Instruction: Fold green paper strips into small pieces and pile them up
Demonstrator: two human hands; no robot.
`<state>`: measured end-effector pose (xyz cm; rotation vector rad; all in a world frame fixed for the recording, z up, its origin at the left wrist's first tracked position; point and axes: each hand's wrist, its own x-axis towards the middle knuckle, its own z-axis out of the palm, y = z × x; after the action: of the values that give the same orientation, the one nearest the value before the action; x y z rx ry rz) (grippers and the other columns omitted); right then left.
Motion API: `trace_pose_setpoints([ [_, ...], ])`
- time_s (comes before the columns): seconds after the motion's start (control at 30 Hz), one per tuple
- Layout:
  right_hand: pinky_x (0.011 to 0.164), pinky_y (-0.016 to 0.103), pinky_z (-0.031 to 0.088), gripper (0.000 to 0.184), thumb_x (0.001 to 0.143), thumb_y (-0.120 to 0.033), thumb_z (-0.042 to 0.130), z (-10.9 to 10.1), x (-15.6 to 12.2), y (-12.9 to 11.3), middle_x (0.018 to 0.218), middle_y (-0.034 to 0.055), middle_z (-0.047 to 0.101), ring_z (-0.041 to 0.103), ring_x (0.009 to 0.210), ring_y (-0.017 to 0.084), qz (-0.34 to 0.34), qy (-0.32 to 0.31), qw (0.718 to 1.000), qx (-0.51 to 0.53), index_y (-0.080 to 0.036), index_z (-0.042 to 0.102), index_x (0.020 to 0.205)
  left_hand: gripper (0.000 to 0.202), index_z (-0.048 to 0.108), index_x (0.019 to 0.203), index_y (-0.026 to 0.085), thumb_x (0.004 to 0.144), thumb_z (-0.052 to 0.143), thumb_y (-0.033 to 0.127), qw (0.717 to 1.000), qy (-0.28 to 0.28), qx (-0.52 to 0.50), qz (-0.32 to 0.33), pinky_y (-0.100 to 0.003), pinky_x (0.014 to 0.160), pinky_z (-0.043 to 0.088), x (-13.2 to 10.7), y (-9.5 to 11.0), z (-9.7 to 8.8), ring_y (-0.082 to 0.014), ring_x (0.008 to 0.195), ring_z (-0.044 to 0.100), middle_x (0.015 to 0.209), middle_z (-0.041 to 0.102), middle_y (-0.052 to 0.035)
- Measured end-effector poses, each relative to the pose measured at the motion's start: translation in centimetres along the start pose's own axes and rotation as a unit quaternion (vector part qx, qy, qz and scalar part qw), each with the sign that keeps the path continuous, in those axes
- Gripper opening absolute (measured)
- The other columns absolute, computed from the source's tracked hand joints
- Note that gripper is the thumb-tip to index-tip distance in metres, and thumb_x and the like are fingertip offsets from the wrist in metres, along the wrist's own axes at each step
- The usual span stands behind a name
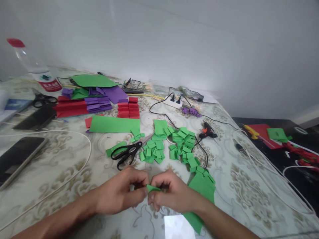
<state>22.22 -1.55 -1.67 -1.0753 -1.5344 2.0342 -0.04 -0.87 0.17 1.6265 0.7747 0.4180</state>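
My left hand and my right hand meet low in the middle of the view. Both are closed, their fingertips pinching a small green paper piece between them. Just beyond lie many little folded green paper pieces, heaped in two groups. Black-handled scissors rest beside the left group, blades against the paper. Under my right forearm is a larger green paper sheet, partly covered. A white paper square shows at the bottom edge.
A black glue gun lies right of the heap, near a white power strip. Two phones and a plastic bottle are on the left. Red paper stacks and purple strips sit farther back. White cables cross the right.
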Motion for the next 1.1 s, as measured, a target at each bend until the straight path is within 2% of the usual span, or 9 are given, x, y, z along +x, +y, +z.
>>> trace_pose_setpoints([
  [0.13, 0.052, 0.02, 0.043, 0.016, 0.078, -0.023, 0.076, 0.11, -0.05, -0.42, 0.057, -0.0016, 0.068, 0.059, 0.051, 0.009, -0.004, 0.004, 1.0, 0.012, -0.015, 0.069, 0.066, 0.019, 0.059, 0.073, 0.017, 0.09, 0.058, 0.027, 0.999, 0.015, 0.025, 0.018, -0.025, 0.06, 0.036, 0.04, 0.39, -0.29, -0.0121, 0.063, 0.045, 0.065, 0.05, 0.0042],
  [0.27, 0.05, 0.021, 0.043, 0.02, 0.075, -0.027, 0.08, -0.11, 0.0, -0.65, 0.053, -0.0018, 0.066, 0.06, 0.05, 0.01, -0.009, 0.027, 0.998, 0.059, -0.016, 0.069, 0.063, 0.027, 0.053, 0.069, 0.018, 0.092, 0.057, 0.031, 0.999, 0.037, 0.005, 0.018, -0.025, 0.058, 0.035, 0.03, 0.82, -0.93, -0.0117, 0.06, 0.044, 0.062, 0.05, 0.0041],
  [0.4, 0.048, 0.021, 0.039, 0.018, 0.075, -0.027, 0.079, -0.2, 0.16, -0.24, 0.054, -0.0017, 0.066, 0.058, 0.048, 0.01, -0.01, 0.022, 0.998, 0.057, -0.015, 0.07, 0.066, 0.029, 0.052, 0.068, 0.019, 0.094, 0.055, 0.033, 0.999, 0.029, -0.015, 0.017, -0.025, 0.058, 0.035, 0.04, 0.64, -0.69, -0.0122, 0.058, 0.047, 0.06, 0.053, 0.0033],
  [0.53, 0.048, 0.02, 0.038, 0.008, 0.075, -0.02, 0.072, -0.05, 0.29, 0.1, 0.054, -0.0035, 0.066, 0.054, 0.046, 0.008, 0.003, 0.006, 0.999, 0.037, -0.015, 0.072, 0.069, 0.023, 0.055, 0.07, 0.018, 0.091, 0.056, 0.027, 0.999, 0.015, 0.014, 0.027, -0.024, 0.058, 0.035, 0.11, 0.35, -0.03, -0.0122, 0.059, 0.048, 0.059, 0.053, 0.0037],
  [0.67, 0.048, 0.02, 0.04, 0.01, 0.075, -0.02, 0.071, 0.0, 0.24, -0.2, 0.054, -0.0033, 0.066, 0.054, 0.046, 0.008, -0.001, 0.014, 0.999, 0.035, -0.015, 0.071, 0.067, 0.02, 0.057, 0.071, 0.018, 0.09, 0.057, 0.023, 0.997, 0.031, 0.047, 0.046, -0.024, 0.059, 0.034, 0.08, 0.57, -0.3, -0.0113, 0.06, 0.044, 0.061, 0.047, 0.0051],
  [0.83, 0.05, 0.021, 0.044, 0.014, 0.074, -0.023, 0.074, -0.18, 0.15, -0.62, 0.052, -0.0022, 0.065, 0.058, 0.049, 0.01, -0.021, 0.028, 0.999, 0.04, -0.015, 0.068, 0.064, 0.027, 0.051, 0.067, 0.019, 0.091, 0.057, 0.029, 0.999, 0.037, 0.006, 0.029, -0.025, 0.058, 0.035, -0.06, 0.75, -0.95, -0.0117, 0.059, 0.046, 0.06, 0.051, 0.0041],
  [1.1, 0.045, 0.02, 0.038, 0.009, 0.075, -0.021, 0.071, -0.27, 0.17, -0.18, 0.053, -0.0032, 0.065, 0.054, 0.045, 0.009, 0.006, -0.001, 1.0, 0.022, -0.015, 0.072, 0.068, 0.02, 0.056, 0.07, 0.018, 0.088, 0.055, 0.026, 1.0, -0.007, -0.028, -0.012, -0.025, 0.059, 0.038, 0.15, -0.04, 0.0, -0.0134, 0.059, 0.051, 0.06, 0.057, 0.0022],
])
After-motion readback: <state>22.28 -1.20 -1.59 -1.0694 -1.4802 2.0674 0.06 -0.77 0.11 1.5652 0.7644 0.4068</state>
